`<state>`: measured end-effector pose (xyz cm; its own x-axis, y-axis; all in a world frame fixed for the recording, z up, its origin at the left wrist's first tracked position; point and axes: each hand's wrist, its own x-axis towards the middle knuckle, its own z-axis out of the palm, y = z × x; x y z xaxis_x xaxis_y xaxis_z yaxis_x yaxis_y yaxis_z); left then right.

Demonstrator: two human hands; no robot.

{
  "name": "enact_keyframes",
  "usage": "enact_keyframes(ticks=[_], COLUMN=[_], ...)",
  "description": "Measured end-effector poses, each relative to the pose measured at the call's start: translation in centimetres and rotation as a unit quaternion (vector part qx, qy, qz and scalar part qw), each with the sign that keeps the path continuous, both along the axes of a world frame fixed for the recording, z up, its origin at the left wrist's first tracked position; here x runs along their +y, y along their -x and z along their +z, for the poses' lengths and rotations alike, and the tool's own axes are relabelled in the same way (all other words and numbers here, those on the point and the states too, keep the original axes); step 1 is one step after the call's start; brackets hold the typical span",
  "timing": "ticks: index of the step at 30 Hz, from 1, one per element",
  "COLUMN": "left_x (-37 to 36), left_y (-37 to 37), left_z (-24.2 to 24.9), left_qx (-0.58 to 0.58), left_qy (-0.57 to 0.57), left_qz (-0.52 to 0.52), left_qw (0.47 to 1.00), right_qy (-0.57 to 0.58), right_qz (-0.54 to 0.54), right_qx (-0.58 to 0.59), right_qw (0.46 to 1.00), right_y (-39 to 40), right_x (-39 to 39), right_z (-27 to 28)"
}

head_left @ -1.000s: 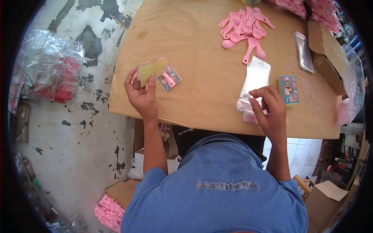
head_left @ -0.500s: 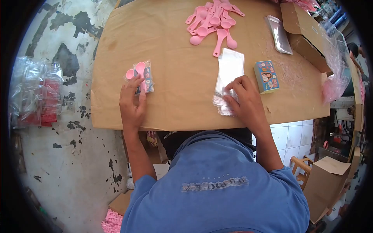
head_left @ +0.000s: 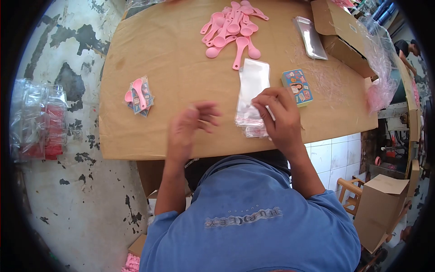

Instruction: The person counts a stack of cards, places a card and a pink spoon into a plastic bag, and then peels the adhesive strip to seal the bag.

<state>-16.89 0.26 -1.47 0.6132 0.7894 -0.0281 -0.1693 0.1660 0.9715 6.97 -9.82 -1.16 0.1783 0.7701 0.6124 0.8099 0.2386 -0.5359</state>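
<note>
Head view. The right hand (head_left: pixel 278 115) rests on a stack of clear plastic sleeves (head_left: pixel 250 90) lying on the brown table (head_left: pixel 172 50); thumb and fingers pinch the near end of the top sleeve, the rest of the stack running away from the hand toward the far side. A few more sleeve edges stick out under the heel of that hand, at the near table edge.

The left hand (head_left: pixel 190 127) is blurred, hovering over bare table just left of the sleeves, fingers spread and loose, nothing in it (not touching the stack as far as the blur allows).

Well to the left of the left hand lies a filled packet (head_left: pixel 138 96): a clear sleeve with a pink spoon and a printed card inside, flat on the table, apart from both hands.

Just right of the right hand, beyond its knuckles, sits a small pile of printed cards (head_left: pixel 297 87). Farther out past the sleeves is a loose heap of pink spoons (head_left: pixel 229 29). To the far right of those, another bundle of clear bags (head_left: pixel 310 37) lies beside an open cardboard box (head_left: pixel 340 31), with crumpled clear film (head_left: pixel 385 68) hanging off the right table end.

Left of the table, on the floor, a heap of packed clear bags (head_left: pixel 38 120) with red contents.
</note>
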Motion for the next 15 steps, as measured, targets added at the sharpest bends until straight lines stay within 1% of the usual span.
enact_keyframes(ticks=[1,3,4,5,6,7,8,10,11,14,15], left_x=[-0.6,-1.4,-1.6,-1.6,-1.5,-1.3,-1.1,-1.2,-1.5,-2.2,-2.3], left_y=[-1.8,-4.5,-5.6,-5.9,-6.0,-5.8,-5.6,-5.4,-5.4,-5.7,-5.5], left_z=[0.3,-0.6,-0.7,-0.3,-0.5,-1.0,-1.4,-1.3,-0.8,-0.5,-0.7], left_qx=[-0.02,-0.033,-0.038,-0.002,-0.003,-0.003,-0.004,-0.029,-0.041,-0.062,-0.065], left_qy=[0.055,0.124,0.158,0.16,0.16,0.161,0.162,0.201,0.212,0.226,0.229], left_qz=[-0.066,-0.08,-0.09,-0.09,-0.091,-0.093,-0.094,-0.074,-0.061,-0.018,0.003], left_qw=[0.996,0.988,0.983,0.983,0.983,0.983,0.982,0.976,0.975,0.972,0.971], right_qy=[-0.001,-0.001,0.012,0.024,0.037,0.045,0.038,0.016,0.033,0.101,0.129], right_qz=[0.018,0.066,0.084,0.102,0.119,0.103,0.035,-0.102,-0.157,-0.262,-0.256], right_qx=[-0.001,-0.017,-0.001,0.017,0.036,0.064,0.055,0.032,0.04,0.059,0.11], right_qw=[1.0,0.998,0.996,0.994,0.992,0.992,0.997,0.994,0.986,0.958,0.952], right_y=[0.4,0.5,0.5,0.6,0.4,-0.4,-1.4,-4.3,-6.0,-8.4,-9.0], right_x=[-0.3,-0.8,-1.2,-1.6,-1.9,-2.5,-2.9,-3.3,-3.5,-4.1,-4.2], right_z=[0.3,0.6,0.9,1.4,1.8,2.0,2.0,1.7,0.9,0.9,0.5])
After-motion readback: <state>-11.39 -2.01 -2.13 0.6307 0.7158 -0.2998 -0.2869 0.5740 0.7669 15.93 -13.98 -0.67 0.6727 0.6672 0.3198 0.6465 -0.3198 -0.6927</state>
